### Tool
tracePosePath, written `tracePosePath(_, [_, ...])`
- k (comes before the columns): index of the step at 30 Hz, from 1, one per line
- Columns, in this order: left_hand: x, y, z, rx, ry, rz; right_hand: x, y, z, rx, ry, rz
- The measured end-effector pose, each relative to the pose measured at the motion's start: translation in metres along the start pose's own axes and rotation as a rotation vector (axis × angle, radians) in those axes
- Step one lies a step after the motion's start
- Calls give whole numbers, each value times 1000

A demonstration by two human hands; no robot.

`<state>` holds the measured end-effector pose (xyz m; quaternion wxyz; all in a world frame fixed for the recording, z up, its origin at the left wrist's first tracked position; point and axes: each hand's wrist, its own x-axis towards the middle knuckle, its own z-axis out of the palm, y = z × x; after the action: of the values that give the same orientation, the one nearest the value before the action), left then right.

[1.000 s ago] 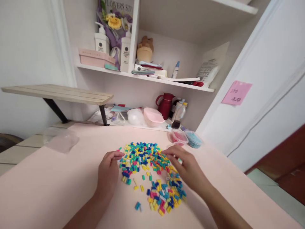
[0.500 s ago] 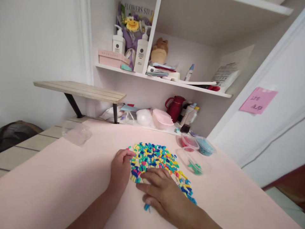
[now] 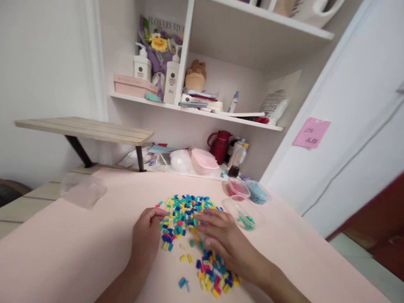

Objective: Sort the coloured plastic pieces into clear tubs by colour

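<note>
A wide pile of small colourful plastic building bricks lies on the pink tabletop, in blue, yellow, green, teal and red. A second cluster of bricks spreads nearer to me, partly under my right wrist. My right hand is over the bricks, palm down and fingers apart, its fingertips at the pile's right part. At the pile's left edge is my left hand, fingers curled and pressed together; what they hold, if anything, is hidden. A teal brick lies apart near the front.
To the right stand clear tubs with red pieces, blue pieces and a few green pieces. A clear plastic container sits at the left, near a wooden riser. Behind are a pink box and a red jug.
My right hand went from the pile's right edge down across the bricks toward the middle, then back up and right. My left hand stays by the pile's left edge. The camera view swung and returned.
</note>
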<state>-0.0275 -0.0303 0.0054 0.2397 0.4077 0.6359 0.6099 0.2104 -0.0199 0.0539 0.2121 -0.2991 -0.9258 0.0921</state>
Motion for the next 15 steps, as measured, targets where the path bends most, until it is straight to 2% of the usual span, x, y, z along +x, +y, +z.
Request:
tracePosePath(5, [3, 7, -2, 57, 9, -36, -16, 42, -51, -32, 369, 167])
tracePosePath(8, [5, 12, -2, 103, 5, -67, -28, 60, -68, -73, 529, 279])
tracePosePath(11, [9, 8, -4, 151, -6, -93, -38, 74, -71, -149, 574, 426])
tracePosePath(13, [15, -4, -4, 186, -36, -128, -43, 81, -70, -218, 558, 514])
tracePosePath(15, [20, -17, -3, 227, -24, -99, -47, 85, -69, -262, 551, 576])
